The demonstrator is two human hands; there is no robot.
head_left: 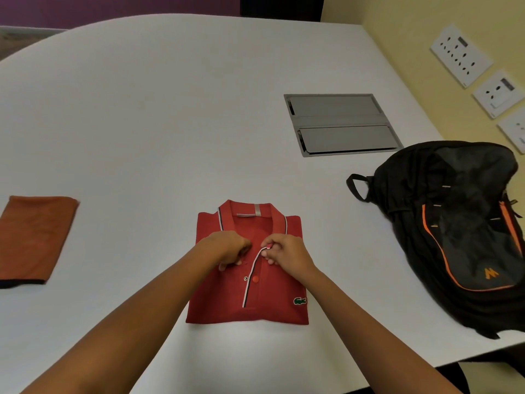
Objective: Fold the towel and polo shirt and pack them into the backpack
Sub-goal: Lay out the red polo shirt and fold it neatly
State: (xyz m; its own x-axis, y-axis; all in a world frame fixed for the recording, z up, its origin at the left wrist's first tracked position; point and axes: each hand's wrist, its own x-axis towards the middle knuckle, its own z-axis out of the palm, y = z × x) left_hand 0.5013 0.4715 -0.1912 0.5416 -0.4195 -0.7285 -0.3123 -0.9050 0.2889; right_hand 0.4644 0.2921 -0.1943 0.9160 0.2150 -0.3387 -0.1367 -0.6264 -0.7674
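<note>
At the far left of my view I record the towel [35,237], rust-orange with a dark hem at its near edge, folded into a flat rectangle and lying on the white table [147,109], well apart from everything else. Moving toward the centre, the red polo shirt [247,297] lies folded into a compact square, front side up, collar away from me, with a striped placket running down its middle, one red button [255,278] visible and a green crocodile logo [300,301] at its near right corner. My left hand [227,248] rests on the shirt just left of the placket, fingers curled down and pinching the fabric there. My right hand [287,253] sits just beside it, on the other side of the placket, thumb and fingers curled and pinching the white-edged top of the placket strip. The two hands are close together but I cannot tell whether they touch. Further right and farther back, a grey metal hatch [342,125] is set flush into the tabletop. At the right edge lies the black backpack [454,223] with orange trim, flat on the table, handle loop toward the shirt, well apart from it. Beyond it, white socket plates [461,54] are mounted on the yellow wall.
</note>
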